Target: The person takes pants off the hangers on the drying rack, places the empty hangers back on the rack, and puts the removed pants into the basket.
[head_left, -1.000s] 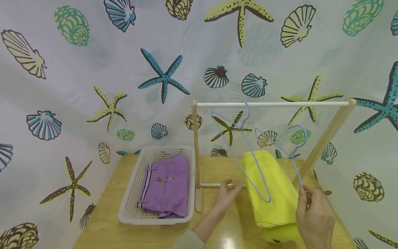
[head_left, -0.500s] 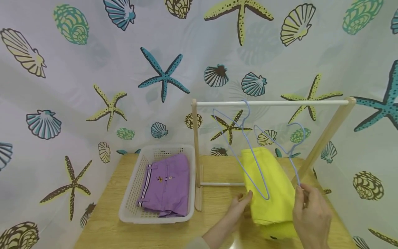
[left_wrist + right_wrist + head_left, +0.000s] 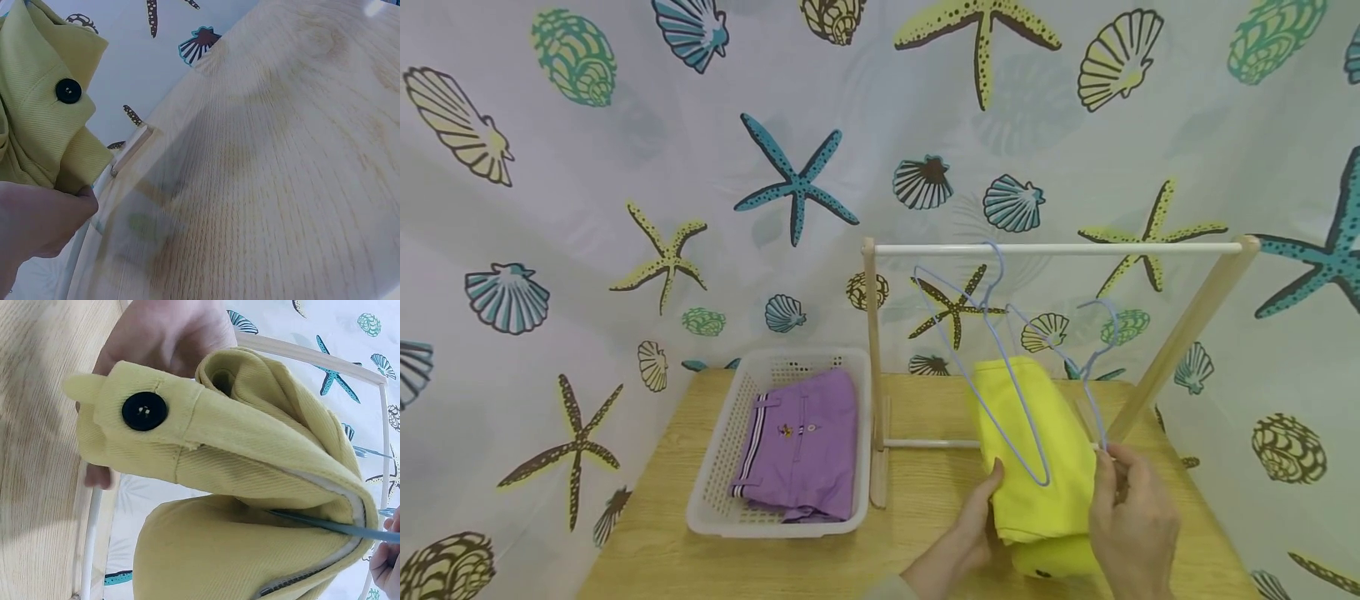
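Note:
My right hand point(image 3: 1135, 521) pinches the lower right side of a thin blue wire hanger point(image 3: 1101, 417). Draped over that hanger is a folded yellow pair of pants point(image 3: 1045, 467), with a black button and a zipper showing in the right wrist view. My left hand point(image 3: 966, 529) grips the pants' left edge, thumb in front and fingers behind, partly hidden by the cloth. In the left wrist view the left hand point(image 3: 44, 215) is below the black button point(image 3: 68, 91). A second blue hanger point(image 3: 992, 333) hangs bare from the rack, in front of the pants in the head view.
A wooden rack with a white top rail point(image 3: 1060, 249) stands on the wooden table point(image 3: 647, 500). Left of it is a white basket point(image 3: 707, 492) holding folded purple pants point(image 3: 808, 442). A curtain point(image 3: 685, 150) with shells and starfish encloses the table.
My left hand has moved right from beside the yellow pants and taken hold of their left edge. My right hand has shifted left with the hanger and pants.

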Demonstrator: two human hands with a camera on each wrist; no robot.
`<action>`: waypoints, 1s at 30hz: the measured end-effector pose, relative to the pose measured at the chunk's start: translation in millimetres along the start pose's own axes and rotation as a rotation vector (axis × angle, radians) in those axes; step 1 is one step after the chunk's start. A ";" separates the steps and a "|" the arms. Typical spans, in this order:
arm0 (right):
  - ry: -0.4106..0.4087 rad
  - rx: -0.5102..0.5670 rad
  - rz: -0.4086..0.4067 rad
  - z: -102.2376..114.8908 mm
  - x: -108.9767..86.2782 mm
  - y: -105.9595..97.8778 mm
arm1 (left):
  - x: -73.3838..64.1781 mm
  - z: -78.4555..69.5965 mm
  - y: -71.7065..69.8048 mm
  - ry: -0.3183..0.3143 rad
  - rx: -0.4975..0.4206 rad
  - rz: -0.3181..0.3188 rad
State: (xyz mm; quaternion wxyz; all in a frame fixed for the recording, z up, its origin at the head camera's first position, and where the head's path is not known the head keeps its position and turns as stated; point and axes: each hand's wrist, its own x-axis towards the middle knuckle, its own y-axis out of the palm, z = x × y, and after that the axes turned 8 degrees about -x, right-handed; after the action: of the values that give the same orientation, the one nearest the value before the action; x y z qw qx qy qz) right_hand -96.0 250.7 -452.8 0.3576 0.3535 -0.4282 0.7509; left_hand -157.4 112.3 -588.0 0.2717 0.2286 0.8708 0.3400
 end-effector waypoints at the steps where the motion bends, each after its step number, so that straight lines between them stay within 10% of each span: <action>1: 0.000 0.000 0.000 0.0 -0.5 0.2 | 0.6 0.5 -0.4 -0.010 -0.017 0.010; 10: 0.013 -0.002 0.028 -1.4 -0.8 -1.6 | 0.7 -2.2 -2.0 -0.028 -0.063 0.077; 20: 0.084 -0.009 0.052 -1.6 -1.3 -7.3 | -2.8 -0.1 3.6 0.027 -0.106 -0.083; 30: 0.087 0.004 0.048 -8.8 0.4 -8.8 | -11.2 -8.8 4.5 0.065 -0.132 -0.024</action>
State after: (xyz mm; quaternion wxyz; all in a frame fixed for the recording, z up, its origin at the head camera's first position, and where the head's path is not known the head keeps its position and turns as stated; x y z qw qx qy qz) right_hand -90.8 262.0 -452.4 0.3568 0.3110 -0.4192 0.7748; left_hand -153.6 104.7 -575.8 0.2616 0.1889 0.8576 0.4006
